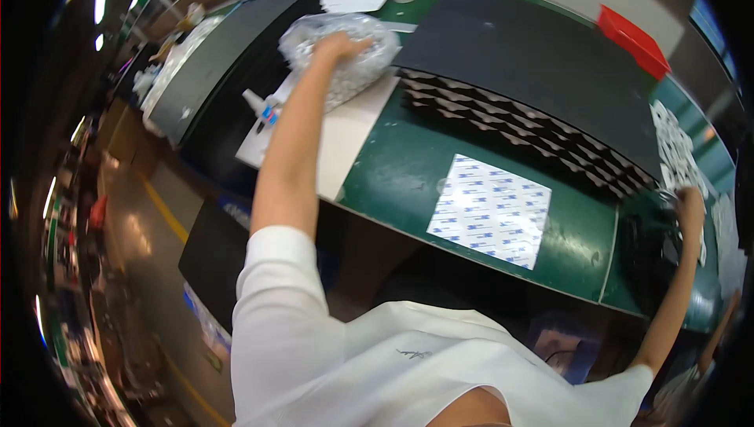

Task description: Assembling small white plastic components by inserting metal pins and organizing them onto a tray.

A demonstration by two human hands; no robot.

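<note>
At the far left of the bench, my left hand [338, 47] rests at the mouth of a clear plastic bag [369, 72] full of small whitish pieces. One finger stretches out to the right; the others are partly hidden. Far to the right, my right hand [691, 208] is closed at the upper edge of a glossy black plastic bag [656, 230]; its fingertips are hard to see. Between my arms, a white square sheet with blue print [491, 211] lies flat on the green bench [393, 168].
A wide stack of black sheets with wavy-edged layers [518, 58] stands behind the printed sheet. White cut-out pieces [671, 140] and a red bin [635, 40] are at the right. A small white nozzle bottle [261, 106] lies beside the clear bag, near another black stack [228, 58].
</note>
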